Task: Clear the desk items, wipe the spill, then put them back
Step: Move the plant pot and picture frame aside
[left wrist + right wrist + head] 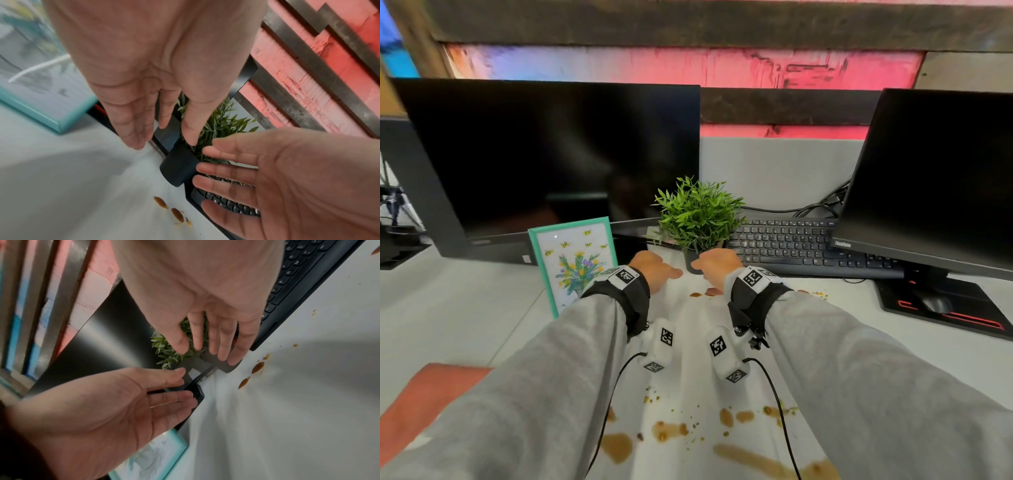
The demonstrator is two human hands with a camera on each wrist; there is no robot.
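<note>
A small green plant (698, 214) in a dark pot (690, 263) stands on the white desk (482, 308) between the two monitors. My left hand (657, 270) and right hand (714, 265) reach toward it, one on each side of the pot (176, 167). Both hands are open with straight fingers and hold nothing. In the left wrist view the right hand's fingertips (205, 166) are right at the pot's side; whether they touch it is unclear. Brown spill puddles (671, 430) and crumbs lie on the near desk. Smaller drops (697, 294) lie just in front of the pot.
A teal-framed flower picture (575, 260) stands left of my left wrist. A black keyboard (791, 246) lies right of the plant. Dark monitors stand at the left (551, 154) and the right (935, 171). A mouse on a black pad (935, 305) is far right. An orange-red object (424, 397) lies near left.
</note>
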